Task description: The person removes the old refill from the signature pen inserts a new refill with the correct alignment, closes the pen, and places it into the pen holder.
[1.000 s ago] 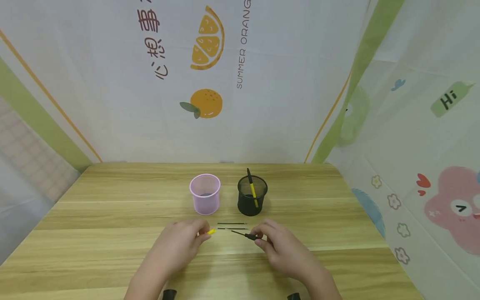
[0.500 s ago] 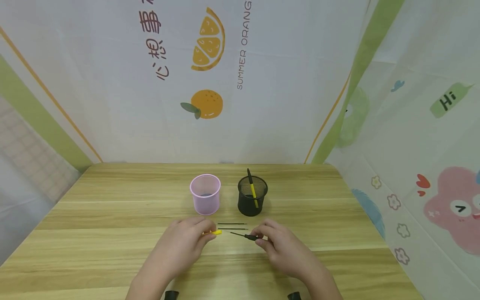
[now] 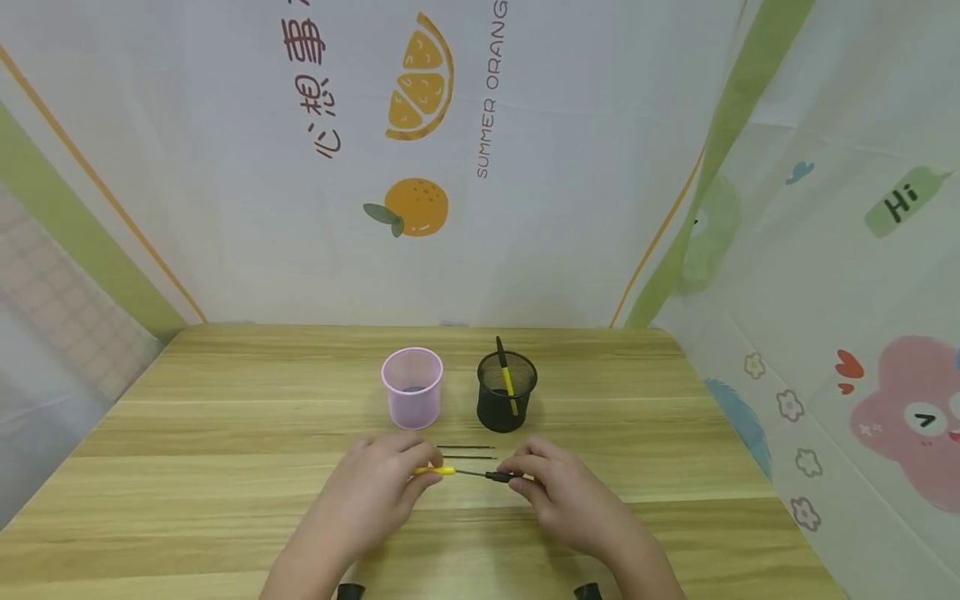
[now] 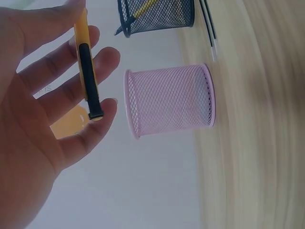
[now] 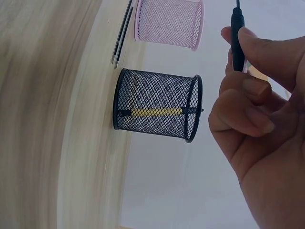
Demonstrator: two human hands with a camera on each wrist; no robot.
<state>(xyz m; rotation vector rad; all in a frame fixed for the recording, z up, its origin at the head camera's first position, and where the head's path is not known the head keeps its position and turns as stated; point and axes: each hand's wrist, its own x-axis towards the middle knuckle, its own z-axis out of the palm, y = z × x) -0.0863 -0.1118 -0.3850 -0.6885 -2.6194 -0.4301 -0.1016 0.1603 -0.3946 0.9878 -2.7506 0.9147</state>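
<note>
My left hand (image 3: 381, 483) pinches a yellow pen barrel (image 3: 445, 471) between thumb and fingers. Its black clip (image 4: 89, 78) shows in the left wrist view, with the other fingers spread behind. Opposite, my right hand (image 3: 558, 492) pinches the black grip section (image 3: 497, 477) of the pen, the thumb on one side. A thin dark refill (image 3: 470, 473) sticks out of this section, and its far end is right at the mouth of the yellow barrel, roughly in line with it. Just behind the hands, two loose refills (image 3: 468, 457) lie side by side on the wooden table (image 3: 187, 467).
Behind the refills stands a pink mesh pen cup (image 3: 414, 408). To its right is a black mesh pen cup (image 3: 501, 412) with a yellow and black pen (image 3: 506, 379) leaning inside. A printed white cloth (image 3: 555, 250) hangs along the table's back edge.
My left hand has moved rightward with the yellow barrel, closing the gap to the refill's end. The right hand has stayed almost where it was.
</note>
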